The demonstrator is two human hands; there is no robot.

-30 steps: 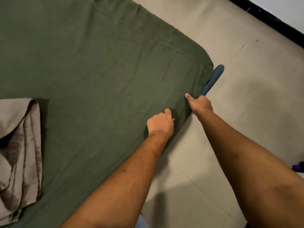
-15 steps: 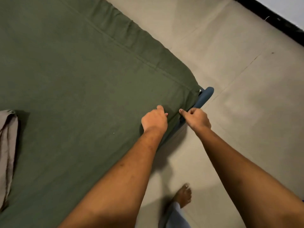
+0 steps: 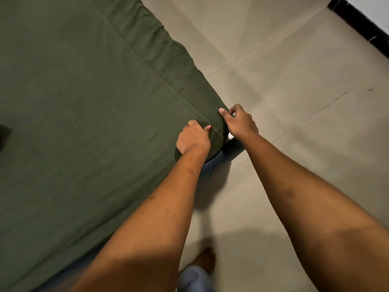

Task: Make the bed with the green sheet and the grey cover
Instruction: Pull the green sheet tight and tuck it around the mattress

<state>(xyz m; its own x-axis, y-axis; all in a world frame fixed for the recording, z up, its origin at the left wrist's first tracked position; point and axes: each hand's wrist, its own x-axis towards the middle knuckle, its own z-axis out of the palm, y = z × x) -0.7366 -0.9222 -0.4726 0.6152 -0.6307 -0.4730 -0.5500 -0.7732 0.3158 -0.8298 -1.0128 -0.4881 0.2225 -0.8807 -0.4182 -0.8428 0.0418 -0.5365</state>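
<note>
The green sheet (image 3: 88, 114) is spread flat over the bed and fills the left half of the view. At the bed's near right corner my left hand (image 3: 193, 138) grips the sheet's edge with curled fingers. My right hand (image 3: 240, 122) pinches the sheet at the corner tip, just to the right of the left hand. A blue bed frame (image 3: 212, 163) shows below the corner, partly hidden by my left forearm. The grey cover is out of view.
Grey tiled floor (image 3: 294, 102) lies to the right of the bed. A black skirting strip (image 3: 357, 24) runs along the wall at the top right. My bare foot (image 3: 206, 260) stands on the floor near the bed's side.
The view has swung right and the grey cover has left the frame. Both hands have moved along the edge to the corner, and the sheet now covers the blue frame end.
</note>
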